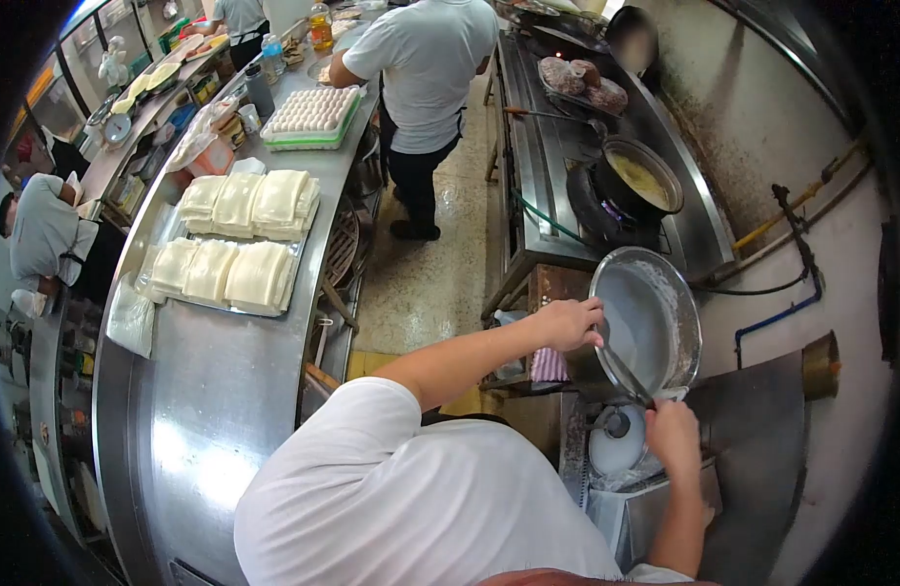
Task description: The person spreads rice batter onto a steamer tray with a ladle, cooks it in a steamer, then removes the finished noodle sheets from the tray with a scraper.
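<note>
A large, deep metal pot (679,293) stands in front of me on the right, with pale whitish liquid and residue on its inner wall. My left hand (570,324) is closed on the pot's left rim, thumb and fingers curled at the edge. My right hand (673,435) is closed around the near end of a long, narrow metal utensil (626,373), at the near rim. The utensil slants along the pot's near-left edge, its far end close to my left fingers. Below the pot, a round white lid or container (616,441) sits among clear plastic.
A pan of yellowish liquid (640,178) sits over a lit burner beyond the pot. Stacked dough sheets (265,278) lie on trays on the left steel counter (216,391), near egg trays (313,115). A co-worker (430,78) stands ahead in the aisle; other people work farther left.
</note>
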A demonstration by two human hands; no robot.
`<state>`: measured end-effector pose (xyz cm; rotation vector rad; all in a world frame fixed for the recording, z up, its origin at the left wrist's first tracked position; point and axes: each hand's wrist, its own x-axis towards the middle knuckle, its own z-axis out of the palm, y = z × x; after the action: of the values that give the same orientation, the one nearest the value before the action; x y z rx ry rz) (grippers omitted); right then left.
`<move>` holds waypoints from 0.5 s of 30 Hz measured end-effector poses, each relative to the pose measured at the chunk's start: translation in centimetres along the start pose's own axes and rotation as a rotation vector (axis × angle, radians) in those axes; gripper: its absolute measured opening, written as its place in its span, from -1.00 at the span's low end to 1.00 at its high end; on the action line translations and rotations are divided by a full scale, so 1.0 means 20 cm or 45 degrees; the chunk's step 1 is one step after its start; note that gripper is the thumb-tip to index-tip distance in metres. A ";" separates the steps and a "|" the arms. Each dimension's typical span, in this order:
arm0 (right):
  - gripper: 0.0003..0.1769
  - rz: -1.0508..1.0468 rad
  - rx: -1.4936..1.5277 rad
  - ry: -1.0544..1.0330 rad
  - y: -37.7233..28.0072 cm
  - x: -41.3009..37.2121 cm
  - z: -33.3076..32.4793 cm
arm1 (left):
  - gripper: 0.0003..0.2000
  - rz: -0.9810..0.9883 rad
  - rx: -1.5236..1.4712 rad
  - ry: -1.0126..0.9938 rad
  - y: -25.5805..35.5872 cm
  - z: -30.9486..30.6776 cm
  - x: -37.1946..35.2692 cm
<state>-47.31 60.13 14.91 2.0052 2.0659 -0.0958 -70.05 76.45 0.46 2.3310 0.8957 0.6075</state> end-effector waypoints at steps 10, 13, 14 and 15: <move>-0.74 0.138 -0.184 -0.032 0.17 0.01 -0.03 | -0.54 -0.028 -0.020 -0.048 0.00 0.01 0.02; -0.75 0.111 -0.135 -0.078 0.15 -0.02 -0.16 | -0.54 -0.001 -0.002 -0.041 -0.01 0.01 0.02; -0.75 0.118 -0.131 -0.083 0.12 -0.01 -0.17 | -0.54 0.004 -0.006 -0.031 -0.02 0.02 0.02; -0.74 0.079 -0.039 -0.098 0.08 -0.01 -0.18 | -0.54 0.008 -0.010 -0.018 -0.02 0.02 0.02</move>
<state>-46.33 60.82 18.69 2.0130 1.9454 -0.1272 -69.68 76.84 0.02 2.3292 0.8788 0.5949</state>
